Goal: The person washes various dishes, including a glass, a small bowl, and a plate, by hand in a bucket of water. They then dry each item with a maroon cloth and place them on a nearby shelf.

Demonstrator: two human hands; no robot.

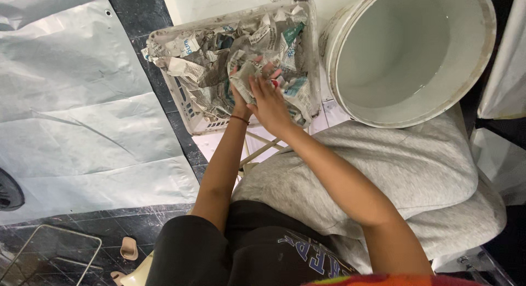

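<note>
The left hand point(239, 102) is mostly hidden behind the right hand point(268, 102) and the paper point(249, 78) they hold, so its grip cannot be made out. The bucket point(350, 23) is cut off at the top edge, the wire frame point(87, 239) at the bottom. Print on the scraps point(203, 67) is too small to tell.

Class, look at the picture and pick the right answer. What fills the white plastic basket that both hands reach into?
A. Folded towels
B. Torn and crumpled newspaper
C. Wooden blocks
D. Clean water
B. Both the left hand and the right hand grip printed, crumpled newspaper pieces heaped inside the white basket; the large white bucket beside it is what holds liquid.
</note>
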